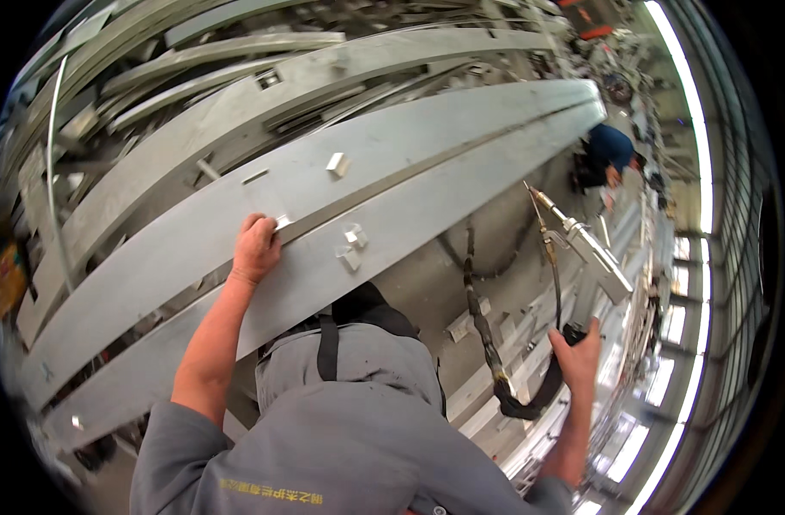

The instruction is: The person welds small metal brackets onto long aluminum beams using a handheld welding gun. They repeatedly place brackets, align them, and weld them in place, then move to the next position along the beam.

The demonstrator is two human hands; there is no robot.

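Two long grey sheet-metal beams lie side by side across the view, a far one [392, 133] and a near one [444, 189], with a dark gap between them. My left hand [257, 249] reaches over the near beam, its fingers closed at a small shiny metal piece [282, 222] beside the gap. My right hand [579, 348] holds a welding gun [594, 257] by its black grip, raised away from the beams with its thin tip pointing up and left. Other small metal pieces sit on the beams: one [338, 165] on the far beam, two [356, 235] on the near one.
A thick wrapped cable [487, 343] hangs in a loop below the gun. More metal beams and offcuts [212, 81] are piled at the far left. A co-worker in dark blue [611, 150] crouches beyond the beams' right end. Metal bars lie at the right.
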